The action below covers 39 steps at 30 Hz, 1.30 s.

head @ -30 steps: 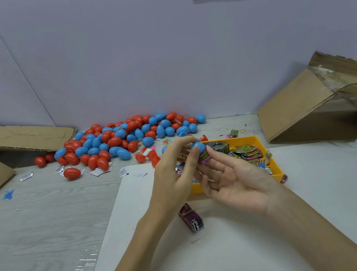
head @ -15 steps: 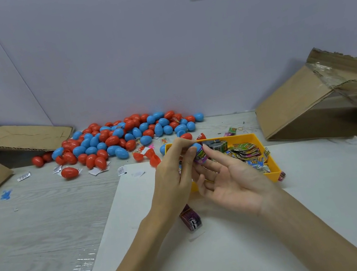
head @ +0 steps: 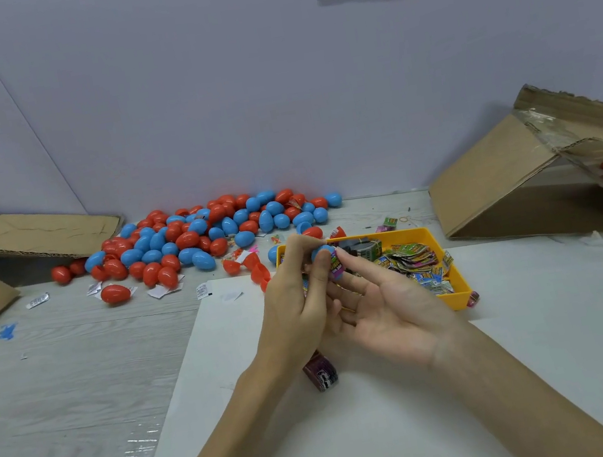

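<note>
egg (head: 322, 253), blue, pinched by left hand (head: 294, 309); right hand (head: 388, 305) touches it.

No text is legible: print on the held packet (head: 336, 267) and the wrappers (head: 414, 258) in the tray (head: 459, 283) at 2 o'clock is blurred.

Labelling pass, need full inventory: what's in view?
plastic eggs: dozens, red and blue, piled by the wall
tray: one, yellow, mid-table
egg halves: few, red, left of tray
packets: many, printed, in tray
cardboard boxes: two, brown, far left and far right
white sheet: one, near side of table
dark packet: one, on sheet by left wrist
blue egg: one, pinched with a printed wrapper
left hand: pinches the egg
right hand: open, palm up
</note>
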Each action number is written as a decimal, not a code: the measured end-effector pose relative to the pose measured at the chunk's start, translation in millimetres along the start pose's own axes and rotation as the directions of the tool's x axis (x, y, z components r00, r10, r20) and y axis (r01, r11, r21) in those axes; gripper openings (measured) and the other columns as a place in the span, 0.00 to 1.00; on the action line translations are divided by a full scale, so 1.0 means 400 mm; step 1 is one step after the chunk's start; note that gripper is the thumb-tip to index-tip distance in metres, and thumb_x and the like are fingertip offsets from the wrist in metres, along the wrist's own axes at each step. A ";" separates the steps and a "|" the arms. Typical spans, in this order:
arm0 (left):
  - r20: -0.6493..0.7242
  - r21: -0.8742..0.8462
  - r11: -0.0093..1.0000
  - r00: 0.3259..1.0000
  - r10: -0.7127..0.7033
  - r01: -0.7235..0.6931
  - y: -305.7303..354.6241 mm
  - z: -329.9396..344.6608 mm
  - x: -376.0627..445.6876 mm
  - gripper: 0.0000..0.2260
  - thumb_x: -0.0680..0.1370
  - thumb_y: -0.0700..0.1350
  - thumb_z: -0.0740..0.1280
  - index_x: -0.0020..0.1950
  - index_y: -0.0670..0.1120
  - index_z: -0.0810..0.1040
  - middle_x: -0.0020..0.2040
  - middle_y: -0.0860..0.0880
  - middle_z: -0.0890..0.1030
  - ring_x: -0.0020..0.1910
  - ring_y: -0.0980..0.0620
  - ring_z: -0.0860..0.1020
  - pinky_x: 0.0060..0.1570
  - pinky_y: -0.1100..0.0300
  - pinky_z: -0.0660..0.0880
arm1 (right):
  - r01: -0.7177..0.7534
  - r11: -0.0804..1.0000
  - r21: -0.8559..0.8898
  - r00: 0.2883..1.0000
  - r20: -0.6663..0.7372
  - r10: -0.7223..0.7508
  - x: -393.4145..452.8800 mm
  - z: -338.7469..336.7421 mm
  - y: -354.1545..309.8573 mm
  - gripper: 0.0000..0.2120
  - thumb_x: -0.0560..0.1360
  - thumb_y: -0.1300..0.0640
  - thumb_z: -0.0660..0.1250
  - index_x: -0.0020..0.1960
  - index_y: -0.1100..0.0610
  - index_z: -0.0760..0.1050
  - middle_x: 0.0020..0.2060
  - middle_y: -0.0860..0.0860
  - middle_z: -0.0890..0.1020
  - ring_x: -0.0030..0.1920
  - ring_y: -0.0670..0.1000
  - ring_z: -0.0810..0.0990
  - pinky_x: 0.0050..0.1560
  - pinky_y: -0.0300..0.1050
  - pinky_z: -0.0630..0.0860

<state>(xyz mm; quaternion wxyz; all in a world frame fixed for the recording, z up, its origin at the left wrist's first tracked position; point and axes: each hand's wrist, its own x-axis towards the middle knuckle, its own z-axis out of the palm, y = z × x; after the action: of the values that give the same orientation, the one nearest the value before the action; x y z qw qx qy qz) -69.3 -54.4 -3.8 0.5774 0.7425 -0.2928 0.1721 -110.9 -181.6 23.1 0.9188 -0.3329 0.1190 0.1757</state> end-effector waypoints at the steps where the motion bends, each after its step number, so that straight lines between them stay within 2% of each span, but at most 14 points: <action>1: 0.000 -0.017 1.000 1.000 -0.009 0.009 0.001 -0.001 0.000 0.05 0.85 0.48 0.60 0.56 0.50 0.74 0.46 0.55 0.82 0.49 0.51 0.82 0.47 0.57 0.79 | 0.011 1.000 -0.009 1.000 -0.002 -0.011 0.000 0.000 0.000 0.22 0.68 0.52 0.78 0.60 0.60 0.85 0.52 0.55 0.84 0.44 0.50 0.84 0.40 0.39 0.78; 5: 0.003 -0.048 0.998 1.000 -0.028 0.028 0.003 -0.001 0.000 0.05 0.84 0.49 0.60 0.55 0.49 0.74 0.46 0.53 0.82 0.50 0.50 0.82 0.49 0.56 0.79 | 0.064 0.995 -0.074 0.998 -0.019 -0.065 -0.003 -0.002 -0.003 0.14 0.70 0.52 0.77 0.52 0.59 0.87 0.50 0.55 0.86 0.45 0.50 0.86 0.38 0.38 0.80; 10: -0.002 -0.055 0.998 0.999 -0.033 0.032 0.006 -0.002 0.000 0.06 0.86 0.47 0.59 0.50 0.52 0.73 0.43 0.52 0.81 0.44 0.50 0.81 0.44 0.57 0.79 | 0.106 0.990 -0.091 0.994 -0.010 -0.108 -0.010 0.006 0.002 0.19 0.73 0.52 0.75 0.61 0.60 0.82 0.50 0.56 0.86 0.45 0.50 0.87 0.38 0.38 0.81; 12: -0.004 -0.058 0.997 0.999 -0.048 0.047 0.008 -0.005 0.002 0.06 0.86 0.47 0.59 0.50 0.52 0.72 0.42 0.50 0.81 0.43 0.49 0.82 0.44 0.51 0.80 | 0.157 0.975 -0.155 0.987 -0.017 -0.161 -0.009 0.007 0.006 0.19 0.74 0.51 0.74 0.60 0.61 0.83 0.53 0.58 0.87 0.47 0.51 0.87 0.38 0.39 0.81; 14: 0.020 -0.095 0.992 0.996 -0.081 0.083 0.011 -0.007 0.004 0.04 0.86 0.48 0.60 0.53 0.51 0.73 0.47 0.48 0.83 0.46 0.47 0.83 0.48 0.46 0.81 | 0.229 0.938 -0.261 0.970 -0.023 -0.244 -0.008 0.005 0.007 0.17 0.76 0.49 0.72 0.57 0.61 0.83 0.53 0.59 0.87 0.49 0.52 0.87 0.40 0.39 0.81; 15: 0.042 -0.129 0.986 0.994 -0.097 0.102 0.013 -0.009 0.004 0.04 0.85 0.49 0.61 0.56 0.51 0.73 0.49 0.49 0.83 0.50 0.47 0.84 0.50 0.48 0.82 | 0.263 0.911 -0.317 0.958 -0.024 -0.285 -0.008 0.005 0.005 0.18 0.77 0.48 0.71 0.57 0.61 0.83 0.53 0.58 0.87 0.51 0.52 0.87 0.42 0.39 0.81; 17: 0.116 -0.151 0.981 0.988 -0.101 0.118 0.016 -0.018 0.006 0.09 0.84 0.51 0.62 0.63 0.52 0.73 0.56 0.55 0.82 0.58 0.52 0.81 0.56 0.58 0.79 | 0.327 0.845 -0.422 0.928 -0.026 -0.372 -0.008 0.000 0.001 0.19 0.76 0.46 0.70 0.57 0.60 0.84 0.51 0.57 0.88 0.52 0.52 0.87 0.44 0.39 0.81; 20: 0.199 -0.011 1.000 0.980 -0.009 0.012 0.010 -0.032 0.012 0.17 0.83 0.45 0.67 0.71 0.53 0.74 0.63 0.57 0.80 0.64 0.54 0.77 0.61 0.64 0.74 | 0.392 0.769 -0.505 0.887 -0.014 -0.461 -0.004 -0.013 -0.003 0.18 0.79 0.47 0.68 0.55 0.60 0.84 0.50 0.56 0.88 0.52 0.53 0.87 0.48 0.41 0.83; 23: 0.157 0.140 0.984 0.984 0.086 -0.109 0.002 -0.036 0.016 0.17 0.79 0.38 0.72 0.67 0.47 0.78 0.61 0.54 0.81 0.62 0.52 0.78 0.61 0.57 0.76 | 0.400 0.776 -0.488 0.889 0.003 -0.457 0.000 -0.012 0.002 0.15 0.81 0.50 0.67 0.57 0.61 0.84 0.50 0.57 0.88 0.53 0.53 0.87 0.51 0.44 0.84; 27: 0.117 0.261 0.943 0.976 0.183 -0.208 -0.004 -0.036 0.017 0.18 0.74 0.33 0.75 0.62 0.43 0.81 0.58 0.49 0.82 0.58 0.53 0.79 0.60 0.59 0.77 | 0.419 0.587 -0.693 0.801 -0.023 -0.599 0.013 -0.013 0.020 0.19 0.76 0.53 0.75 0.63 0.60 0.81 0.50 0.51 0.88 0.53 0.48 0.87 0.53 0.47 0.84; 30: 0.089 0.310 0.920 0.971 0.222 -0.239 -0.003 -0.033 0.015 0.18 0.72 0.33 0.77 0.61 0.41 0.81 0.57 0.48 0.83 0.57 0.51 0.81 0.60 0.62 0.77 | 0.446 0.537 -0.716 0.757 -0.018 -0.653 0.015 -0.017 0.026 0.17 0.73 0.54 0.78 0.60 0.57 0.83 0.48 0.49 0.88 0.52 0.46 0.87 0.54 0.47 0.84; 34: 0.033 0.347 0.909 0.971 0.236 -0.233 0.006 -0.018 0.004 0.18 0.70 0.33 0.79 0.58 0.41 0.83 0.56 0.47 0.84 0.56 0.50 0.82 0.59 0.62 0.78 | 0.489 0.505 -0.711 0.689 -0.041 -0.724 0.021 -0.018 0.039 0.16 0.69 0.51 0.82 0.53 0.53 0.83 0.43 0.44 0.88 0.47 0.42 0.86 0.44 0.35 0.81; 37: -0.017 0.369 0.907 0.974 0.225 -0.203 0.010 -0.006 -0.002 0.18 0.68 0.31 0.79 0.55 0.41 0.83 0.53 0.48 0.84 0.53 0.55 0.80 0.58 0.71 0.74 | 0.514 0.491 -0.704 0.653 -0.050 -0.756 0.031 -0.019 0.057 0.16 0.66 0.51 0.83 0.50 0.52 0.82 0.41 0.45 0.87 0.44 0.43 0.86 0.42 0.35 0.80; 39: -0.027 0.368 0.912 0.978 0.207 -0.183 0.011 -0.004 -0.003 0.17 0.68 0.31 0.79 0.54 0.41 0.83 0.51 0.48 0.84 0.52 0.55 0.80 0.56 0.72 0.73 | 0.532 0.474 -0.702 0.640 -0.033 -0.768 0.035 -0.019 0.062 0.15 0.67 0.52 0.83 0.50 0.51 0.81 0.41 0.43 0.87 0.44 0.43 0.86 0.42 0.34 0.80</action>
<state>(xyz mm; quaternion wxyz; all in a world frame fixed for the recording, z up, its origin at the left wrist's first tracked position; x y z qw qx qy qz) -72.9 -53.4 -0.6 0.4193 0.7974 -0.3093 0.3043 -108.9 -165.2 -1.6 0.7072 -0.6661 0.0728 -0.2257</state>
